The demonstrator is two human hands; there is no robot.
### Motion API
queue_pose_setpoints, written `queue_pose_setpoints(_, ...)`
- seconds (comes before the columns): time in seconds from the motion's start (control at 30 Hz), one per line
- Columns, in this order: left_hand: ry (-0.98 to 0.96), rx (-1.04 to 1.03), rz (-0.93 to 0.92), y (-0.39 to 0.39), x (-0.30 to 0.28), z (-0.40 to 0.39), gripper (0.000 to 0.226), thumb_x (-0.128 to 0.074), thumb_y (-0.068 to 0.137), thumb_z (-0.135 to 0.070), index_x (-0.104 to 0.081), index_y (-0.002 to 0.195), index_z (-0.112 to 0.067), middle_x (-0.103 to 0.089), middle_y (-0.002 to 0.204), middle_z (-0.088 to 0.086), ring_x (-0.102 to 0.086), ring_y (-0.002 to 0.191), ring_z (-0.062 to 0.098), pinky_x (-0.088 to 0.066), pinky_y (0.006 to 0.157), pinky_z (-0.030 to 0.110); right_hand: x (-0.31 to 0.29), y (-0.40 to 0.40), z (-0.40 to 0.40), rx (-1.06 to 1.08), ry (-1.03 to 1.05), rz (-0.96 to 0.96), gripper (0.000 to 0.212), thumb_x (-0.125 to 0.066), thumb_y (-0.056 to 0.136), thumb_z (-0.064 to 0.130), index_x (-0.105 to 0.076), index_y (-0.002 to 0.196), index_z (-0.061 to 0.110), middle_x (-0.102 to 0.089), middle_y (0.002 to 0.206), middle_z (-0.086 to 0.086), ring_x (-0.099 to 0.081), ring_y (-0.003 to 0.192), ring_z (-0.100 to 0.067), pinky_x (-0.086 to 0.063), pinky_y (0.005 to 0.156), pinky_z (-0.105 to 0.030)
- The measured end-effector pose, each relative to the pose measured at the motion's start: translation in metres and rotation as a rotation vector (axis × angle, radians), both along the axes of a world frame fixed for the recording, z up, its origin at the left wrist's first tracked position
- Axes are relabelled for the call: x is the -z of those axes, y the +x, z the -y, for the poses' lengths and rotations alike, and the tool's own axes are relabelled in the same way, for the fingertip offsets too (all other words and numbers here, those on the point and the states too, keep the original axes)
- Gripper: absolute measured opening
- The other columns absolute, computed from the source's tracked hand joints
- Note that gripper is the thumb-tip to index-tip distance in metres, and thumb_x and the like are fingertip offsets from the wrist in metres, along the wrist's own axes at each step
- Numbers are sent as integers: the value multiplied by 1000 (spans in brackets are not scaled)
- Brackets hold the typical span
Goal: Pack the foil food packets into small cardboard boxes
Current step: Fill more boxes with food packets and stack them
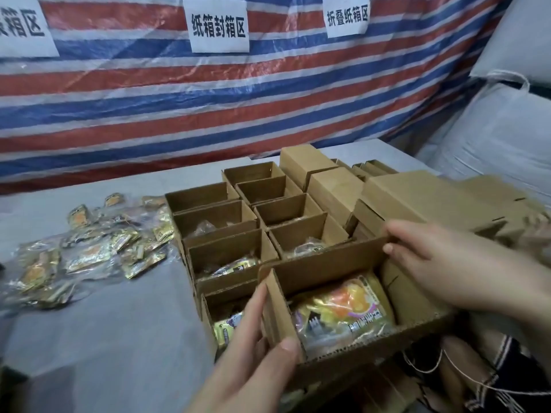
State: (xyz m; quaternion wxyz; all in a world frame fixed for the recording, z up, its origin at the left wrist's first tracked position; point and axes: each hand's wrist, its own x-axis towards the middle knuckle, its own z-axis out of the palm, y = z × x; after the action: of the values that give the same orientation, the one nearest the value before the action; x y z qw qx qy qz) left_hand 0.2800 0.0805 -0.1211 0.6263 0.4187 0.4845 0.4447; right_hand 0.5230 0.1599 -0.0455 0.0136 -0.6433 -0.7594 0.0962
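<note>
A small open cardboard box [325,271] sits at the near table edge with a gold and orange foil packet [343,311] lying inside. My left hand [253,362] grips the box's left wall, thumb on the near corner, fingers along the outside. My right hand [441,263] holds the far right corner, thumb on the back wall's top edge. Beside it stand two rows of open small boxes [220,222], some holding packets. A loose pile of foil packets [89,248] lies on the table at the left.
Closed and flat cardboard boxes [396,192] are stacked at the back right. A grey cloth covers the table [104,323]. A striped tarp with paper signs [219,23] hangs behind. White sacks [492,129] stand at the right.
</note>
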Motion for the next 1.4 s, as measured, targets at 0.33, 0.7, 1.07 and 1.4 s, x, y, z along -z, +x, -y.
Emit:
queue_pose_setpoints(0.33, -231, -42, -71, 73, 83, -2, 98, -80, 76, -29, -18, 151, -39, -35, 151, -11, -44, 134, 16, -33, 115, 43, 119, 36, -20, 94, -193, -22, 12, -41, 105, 32, -45, 93, 33, -59, 79, 9, -57, 69, -3, -35, 51, -21)
queue_pose_setpoints(0.7, -329, -29, -79, 112, 120, -28, 76, -62, 92, -10, -22, 150, -38, -53, 138, -7, -53, 125, 11, -41, 111, 38, 187, 64, -53, 263, -256, -120, 15, -46, 102, 37, -48, 115, 30, -63, 88, 11, -62, 76, -5, -48, 57, -24)
queue_pose_setpoints(1.07, -311, -79, -168, 134, 117, -35, 83, -66, 83, -27, -18, 149, -45, -50, 139, -14, -48, 128, 7, -37, 114, 37, 198, 72, -73, 451, -183, -188, 54, -52, 97, 46, -37, 141, 20, -54, 102, 6, -56, 92, -17, -45, 71, -35)
queue_pose_setpoints(1.4, -279, -58, -265, 138, 125, -40, 93, -67, 88, -35, -2, 155, -37, -27, 158, -13, -35, 140, 9, -30, 118, 38, 203, 70, -70, 451, -141, -207, 69, -50, 100, 37, -20, 156, 13, -50, 144, -11, -51, 128, -26, -46, 98, -41)
